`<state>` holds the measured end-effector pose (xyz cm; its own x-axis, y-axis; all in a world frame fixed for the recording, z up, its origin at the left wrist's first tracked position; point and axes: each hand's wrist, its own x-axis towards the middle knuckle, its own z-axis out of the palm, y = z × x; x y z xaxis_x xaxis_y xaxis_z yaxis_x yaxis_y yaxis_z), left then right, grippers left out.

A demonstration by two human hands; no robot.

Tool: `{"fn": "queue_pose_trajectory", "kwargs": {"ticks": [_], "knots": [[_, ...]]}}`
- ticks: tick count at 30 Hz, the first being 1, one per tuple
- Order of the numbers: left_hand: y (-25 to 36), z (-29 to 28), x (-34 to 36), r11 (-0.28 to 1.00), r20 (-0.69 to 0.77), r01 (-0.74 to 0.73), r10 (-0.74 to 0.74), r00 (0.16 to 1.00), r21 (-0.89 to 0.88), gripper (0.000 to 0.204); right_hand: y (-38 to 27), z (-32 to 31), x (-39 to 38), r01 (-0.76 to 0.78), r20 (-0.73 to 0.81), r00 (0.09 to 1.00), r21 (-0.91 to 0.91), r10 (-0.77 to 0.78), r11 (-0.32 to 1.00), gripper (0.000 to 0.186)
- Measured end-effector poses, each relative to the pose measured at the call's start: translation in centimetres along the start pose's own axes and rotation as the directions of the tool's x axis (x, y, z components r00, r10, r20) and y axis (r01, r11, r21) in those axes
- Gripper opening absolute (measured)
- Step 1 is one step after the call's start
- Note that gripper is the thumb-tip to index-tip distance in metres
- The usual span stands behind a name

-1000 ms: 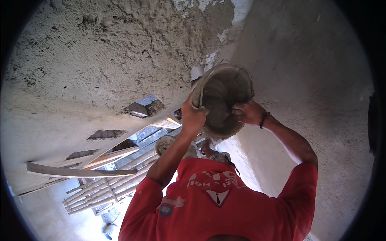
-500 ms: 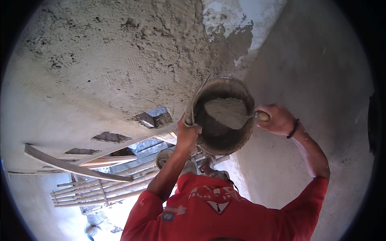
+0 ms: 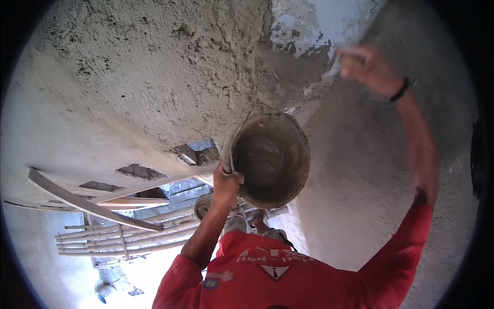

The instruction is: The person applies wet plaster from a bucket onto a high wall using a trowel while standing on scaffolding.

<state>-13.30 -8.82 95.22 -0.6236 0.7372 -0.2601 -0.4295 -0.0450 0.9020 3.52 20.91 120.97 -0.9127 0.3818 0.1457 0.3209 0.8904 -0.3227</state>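
Observation:
My left hand (image 3: pixel 226 188) grips the left rim and handle of a mortar-crusted bucket (image 3: pixel 272 159), whose open top shows grey mortar inside. My right hand (image 3: pixel 370 69) is raised high at the upper right, blurred, wrapped round a wooden trowel handle (image 3: pixel 352 61). The trowel's blade is smeared and hard to make out against the wall. Beside it, a darker, wet-looking mortar patch (image 3: pixel 285 77) borders pale, flaking old surface (image 3: pixel 309 20) on the rough plastered wall (image 3: pixel 154 62).
A smooth grey wall (image 3: pixel 350 206) runs down the right. At lower left are recesses (image 3: pixel 141 170) in the plaster, a long wooden board (image 3: pixel 92 203), bamboo poles (image 3: pixel 123 239) and a second container (image 3: pixel 203 206) below the bucket, near my feet.
My right hand has swung up out of the bucket toward the wall; the trowel load seen earlier over the bucket is no longer there. The bucket has shifted left and down.

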Motion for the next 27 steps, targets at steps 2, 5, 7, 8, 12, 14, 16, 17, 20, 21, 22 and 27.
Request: {"fn": "queue_pose_trajectory", "kwargs": {"ticks": [2, 5, 7, 8, 12, 14, 16, 17, 20, 21, 22, 27], "knots": [[-0.6, -0.6, 0.2, 0.999, -0.007, 0.017, -0.016, 1.0, 0.036, 0.046, -0.7, -4.9, 0.2, -0.069, -0.229, 0.972, -0.089, 0.047, 0.994, 0.053], [-1.0, -0.8, -0.5, 0.999, -0.015, 0.043, -0.043, 0.999, 0.025, 0.044, -1.9, -6.0, -1.2, -0.159, -0.269, 0.957, -0.173, 0.109, 0.972, 0.055], [-1.0, -0.3, -0.6, 0.999, 0.013, 0.029, -0.029, 0.999, 0.015, 0.042, -2.9, -5.2, -3.5, -0.198, -0.145, 0.973, -0.144, 0.178, 0.969, 0.056], [-1.1, -0.3, -0.6, 1.0, 0.027, 0.013, -0.013, 1.0, 0.02, 0.043, -2.5, -3.8, -4.5, -0.19, -0.031, 0.982, -0.09, 0.188, 0.978, 0.056], [-1.9, 0.7, 0.0, 0.976, 0.083, -0.069, 0.053, 0.995, 0.206, 0.047, -2.0, 5.2, -9.0, 0.089, 0.242, 0.97, -0.304, -0.014, 0.948, 0.031], [-2.0, 1.7, 0.2, 0.955, 0.134, -0.146, 0.114, 0.984, 0.259, 0.05, -4.5, 9.1, -10.2, 0.17, 0.399, 0.915, -0.519, 0.062, 0.838, 0.019], [-2.1, 2.6, 0.3, 0.926, 0.176, -0.207, 0.157, 0.972, 0.317, 0.053, -3.9, 13.9, -11.4, 0.09, 0.279, 0.953, -0.628, 0.115, 0.773, 0.015], [-1.9, 3.3, 0.2, 0.911, 0.201, -0.23, 0.169, 0.965, 0.341, 0.055, -3.4, 15.8, -11.7, 0.1, 0.297, 0.947, -0.643, 0.126, 0.759, 0.015], [-1.5, 5.0, 0.2, 0.884, 0.274, -0.258, 0.157, 0.949, 0.389, 0.06, -1.7, 19.5, -12.8, 0.07, 0.358, 0.91, -0.632, 0.211, 0.772, 0.016], [-1.6, 5.4, 0.2, 0.877, 0.295, -0.262, 0.147, 0.944, 0.403, 0.061, -1.2, 20.1, -13.3, 0.016, 0.389, 0.883, -0.585, 0.263, 0.811, 0.017], [-1.9, 5.7, 0.2, 0.869, 0.307, -0.304, 0.188, 0.933, 0.391, 0.062, -0.8, 20.7, -13.6, -0.03, 0.424, 0.855, -0.536, 0.3, 0.844, 0.019], [-2.8, 7.2, -0.4, 0.848, 0.368, -0.379, 0.241, 0.898, 0.37, 0.064, 1.0, 25.4, -18.2, -0.279, 0.405, 0.869, -0.075, 0.285, 0.957, 0.031]]}}
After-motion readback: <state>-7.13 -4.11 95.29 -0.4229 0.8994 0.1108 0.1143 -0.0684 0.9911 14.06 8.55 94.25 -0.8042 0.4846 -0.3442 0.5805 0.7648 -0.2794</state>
